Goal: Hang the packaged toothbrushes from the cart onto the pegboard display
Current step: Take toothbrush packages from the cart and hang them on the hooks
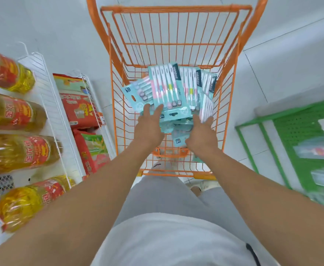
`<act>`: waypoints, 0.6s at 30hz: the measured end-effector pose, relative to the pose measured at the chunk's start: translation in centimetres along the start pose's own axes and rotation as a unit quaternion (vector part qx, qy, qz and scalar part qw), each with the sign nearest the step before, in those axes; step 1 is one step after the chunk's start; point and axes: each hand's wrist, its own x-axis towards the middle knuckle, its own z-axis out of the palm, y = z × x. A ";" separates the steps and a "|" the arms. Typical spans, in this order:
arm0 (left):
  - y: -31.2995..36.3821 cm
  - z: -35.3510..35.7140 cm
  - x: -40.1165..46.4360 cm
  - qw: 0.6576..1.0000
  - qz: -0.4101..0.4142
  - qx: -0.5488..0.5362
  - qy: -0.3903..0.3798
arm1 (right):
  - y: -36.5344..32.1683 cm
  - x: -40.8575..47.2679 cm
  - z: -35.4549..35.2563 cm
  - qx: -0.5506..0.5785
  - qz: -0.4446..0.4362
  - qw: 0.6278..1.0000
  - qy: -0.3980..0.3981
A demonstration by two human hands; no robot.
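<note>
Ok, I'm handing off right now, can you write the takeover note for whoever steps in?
Left hand: open, fingers straight, touching the top toothbrush pack.
Right hand: open, reaching in at the pile's right side; holds nothing.
Packs: all piled in the orange cart.
Pegboard: green display on the right; what hangs there is too blurred to tell.
Done: no pack lifted yet.
Left: grip packs, hang them on the pegboard.

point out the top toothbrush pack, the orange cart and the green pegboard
top toothbrush pack [166, 87]: head view, middle of its clear front
orange cart [176, 8]: head view, far top rim
green pegboard [295, 127]: head view, bare perforated panel
</note>
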 end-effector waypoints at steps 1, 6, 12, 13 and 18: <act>0.1 0.5 0.8 1.000 0.006 -0.005 -0.003 | 0.3 0.2 0.2 -0.015 0.004 1.000 -0.015; 0.3 1.8 2.3 0.996 0.030 -0.074 0.030 | 0.1 0.1 -2.5 -0.008 0.005 0.999 0.033; -0.4 -0.8 1.4 0.963 0.108 -0.202 0.142 | 2.7 -2.0 -9.3 0.264 0.015 0.963 0.052; -0.2 -1.7 1.6 0.956 0.130 -0.203 0.168 | 2.9 -2.6 -10.0 0.326 0.020 0.945 0.032; 2.8 -9.5 2.1 0.917 0.158 -0.267 0.250 | 3.3 -5.4 -12.4 0.632 0.030 0.770 -0.085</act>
